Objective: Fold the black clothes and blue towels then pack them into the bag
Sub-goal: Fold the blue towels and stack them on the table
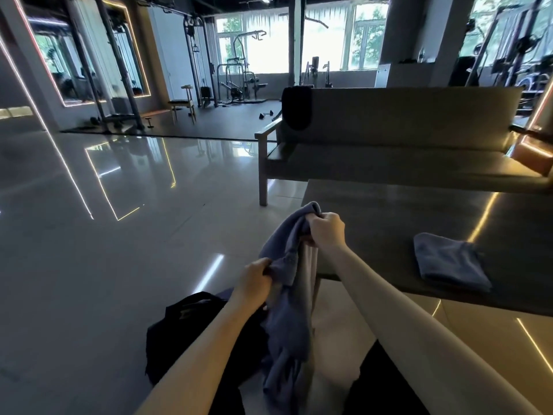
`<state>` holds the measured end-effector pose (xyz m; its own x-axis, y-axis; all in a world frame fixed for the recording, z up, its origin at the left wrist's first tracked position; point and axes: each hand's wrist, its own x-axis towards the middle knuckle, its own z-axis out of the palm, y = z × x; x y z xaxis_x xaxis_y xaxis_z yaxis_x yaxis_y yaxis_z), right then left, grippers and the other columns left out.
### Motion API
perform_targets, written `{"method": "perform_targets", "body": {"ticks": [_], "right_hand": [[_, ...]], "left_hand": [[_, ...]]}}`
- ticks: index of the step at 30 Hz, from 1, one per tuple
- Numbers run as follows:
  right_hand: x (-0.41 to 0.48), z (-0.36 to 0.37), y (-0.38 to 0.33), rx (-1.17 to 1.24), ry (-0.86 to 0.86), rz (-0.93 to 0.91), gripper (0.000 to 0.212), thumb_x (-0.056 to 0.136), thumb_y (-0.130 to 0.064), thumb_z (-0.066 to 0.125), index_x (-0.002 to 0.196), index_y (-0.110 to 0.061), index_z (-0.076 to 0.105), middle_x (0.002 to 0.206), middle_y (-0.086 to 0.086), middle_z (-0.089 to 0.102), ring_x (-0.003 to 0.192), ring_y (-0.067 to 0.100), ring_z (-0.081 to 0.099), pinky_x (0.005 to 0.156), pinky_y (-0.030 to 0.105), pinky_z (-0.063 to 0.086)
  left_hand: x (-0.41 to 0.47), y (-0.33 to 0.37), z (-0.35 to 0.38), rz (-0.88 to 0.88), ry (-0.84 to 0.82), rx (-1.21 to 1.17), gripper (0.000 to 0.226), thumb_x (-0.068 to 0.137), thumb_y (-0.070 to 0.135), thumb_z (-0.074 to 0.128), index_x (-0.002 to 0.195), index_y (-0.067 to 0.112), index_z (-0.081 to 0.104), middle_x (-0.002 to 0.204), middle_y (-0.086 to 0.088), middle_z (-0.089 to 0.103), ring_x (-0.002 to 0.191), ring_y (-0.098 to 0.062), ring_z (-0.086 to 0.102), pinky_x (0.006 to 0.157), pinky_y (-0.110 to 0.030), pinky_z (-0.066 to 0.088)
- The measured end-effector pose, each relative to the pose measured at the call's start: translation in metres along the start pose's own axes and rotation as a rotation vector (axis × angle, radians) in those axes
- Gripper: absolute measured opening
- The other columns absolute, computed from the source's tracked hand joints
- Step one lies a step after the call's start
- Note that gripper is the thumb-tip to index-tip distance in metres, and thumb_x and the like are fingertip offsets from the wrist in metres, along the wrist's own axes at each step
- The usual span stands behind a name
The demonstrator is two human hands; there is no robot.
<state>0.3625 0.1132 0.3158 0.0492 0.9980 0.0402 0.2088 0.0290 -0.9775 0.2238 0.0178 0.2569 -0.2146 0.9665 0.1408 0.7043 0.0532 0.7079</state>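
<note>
Left hand [254,278] and right hand [326,229] each pinch the bunched blue towel [287,295], held off the surface's [389,223] near left corner. Risk: twisted edges would give a crooked fold, and the hanging tail could drag on the floor [119,265].

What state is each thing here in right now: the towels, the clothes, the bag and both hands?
Held blue towel: unfolded, bunched, hanging in the air.
Second blue towel: folded, lying on the table.
Black garment: unfolded, draped over the bench back.
Black bag: on the floor; open or closed, cannot tell.
Left hand: grips the held towel's lower part.
Right hand: grips its top edge.
</note>
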Motion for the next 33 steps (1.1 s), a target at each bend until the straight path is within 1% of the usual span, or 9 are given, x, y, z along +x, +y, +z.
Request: {"method": "perform_targets", "body": {"ticks": [3, 6, 10, 15, 17, 20, 23, 28, 33], "right_hand": [[0.005, -0.011, 0.011, -0.027, -0.021, 0.036, 0.024, 0.085, -0.021, 0.055, 0.076, -0.002, 0.067, 0.077, 0.014, 0.066, 0.076, 0.031, 0.067, 0.072, 0.044, 0.058], [0.002, -0.016, 0.022, -0.056, -0.124, 0.076, 0.021, 0.087, -0.02, 0.057, 0.069, -0.009, 0.064, 0.076, 0.011, 0.065, 0.074, 0.027, 0.063, 0.07, 0.039, 0.052], [-0.006, -0.024, 0.025, 0.167, -0.279, 0.104, 0.021, 0.095, -0.024, 0.054, 0.082, -0.011, 0.065, 0.082, 0.01, 0.066, 0.07, 0.021, 0.062, 0.058, 0.028, 0.049], [-0.016, -0.042, 0.028, 0.116, -0.426, -0.024, 0.018, 0.088, -0.036, 0.065, 0.095, -0.02, 0.068, 0.096, 0.007, 0.071, 0.089, 0.017, 0.065, 0.081, 0.032, 0.052], [-0.018, -0.049, 0.031, 0.027, -0.406, -0.084, 0.003, 0.087, -0.022, 0.067, 0.089, -0.02, 0.067, 0.087, 0.002, 0.071, 0.082, 0.013, 0.066, 0.075, 0.029, 0.053], [-0.015, -0.06, 0.035, -0.194, -0.248, -0.208, 0.022, 0.086, -0.006, 0.056, 0.067, -0.015, 0.062, 0.066, 0.0, 0.06, 0.064, 0.011, 0.054, 0.059, 0.027, 0.041], [-0.008, -0.075, 0.03, -0.299, -0.06, -0.234, 0.02, 0.087, -0.006, 0.051, 0.079, -0.012, 0.068, 0.071, -0.001, 0.062, 0.066, 0.008, 0.053, 0.055, 0.017, 0.04], [0.004, -0.107, 0.011, -0.465, 0.064, -0.241, 0.019, 0.088, -0.021, 0.055, 0.076, -0.014, 0.068, 0.07, 0.0, 0.064, 0.073, 0.022, 0.061, 0.063, 0.033, 0.048], [0.013, -0.131, -0.006, -0.586, 0.028, -0.272, 0.022, 0.084, -0.01, 0.05, 0.087, -0.018, 0.071, 0.087, 0.005, 0.07, 0.085, 0.026, 0.064, 0.074, 0.038, 0.054]], "left_hand": [[0.012, 0.021, -0.018, 0.022, 0.017, -0.093, 0.017, 0.077, 0.015, 0.042, 0.07, 0.021, 0.057, 0.077, -0.006, 0.06, 0.078, -0.02, 0.056, 0.06, -0.025, 0.034], [0.031, 0.044, -0.029, 0.036, 0.12, -0.11, 0.022, 0.09, 0.005, 0.048, 0.076, 0.008, 0.064, 0.073, -0.005, 0.059, 0.071, -0.018, 0.053, 0.062, -0.023, 0.037], [0.056, 0.073, -0.03, 0.042, 0.131, -0.06, 0.04, 0.093, 0.019, 0.053, 0.054, 0.018, 0.048, 0.054, 0.003, 0.045, 0.056, -0.012, 0.043, 0.047, -0.019, 0.029], [0.073, 0.099, -0.021, -0.009, 0.087, -0.04, 0.04, 0.09, 0.029, 0.058, 0.054, 0.012, 0.053, 0.05, 0.0, 0.043, 0.052, -0.014, 0.043, 0.047, -0.024, 0.03], [0.076, 0.107, -0.019, -0.008, 0.058, -0.001, 0.034, 0.088, 0.03, 0.059, 0.061, 0.009, 0.061, 0.053, -0.002, 0.048, 0.055, -0.014, 0.046, 0.049, -0.023, 0.033], [0.079, 0.113, -0.021, 0.027, 0.029, 0.056, 0.033, 0.087, 0.028, 0.061, 0.061, 0.008, 0.061, 0.056, -0.003, 0.048, 0.056, -0.014, 0.046, 0.049, -0.021, 0.033], [0.08, 0.112, -0.032, 0.088, -0.029, 0.107, 0.026, 0.083, 0.029, 0.069, 0.069, 0.007, 0.067, 0.066, -0.004, 0.057, 0.062, -0.014, 0.05, 0.051, -0.02, 0.036], [0.082, 0.109, -0.061, 0.101, -0.258, 0.414, 0.012, 0.077, 0.024, 0.076, 0.08, 0.015, 0.068, 0.083, -0.003, 0.061, 0.08, -0.017, 0.057, 0.069, -0.025, 0.045], [0.087, 0.097, -0.072, 0.08, -0.12, 0.524, 0.015, 0.085, 0.011, 0.067, 0.099, 0.008, 0.07, 0.097, -0.008, 0.062, 0.09, -0.021, 0.057, 0.078, -0.028, 0.045]]}}
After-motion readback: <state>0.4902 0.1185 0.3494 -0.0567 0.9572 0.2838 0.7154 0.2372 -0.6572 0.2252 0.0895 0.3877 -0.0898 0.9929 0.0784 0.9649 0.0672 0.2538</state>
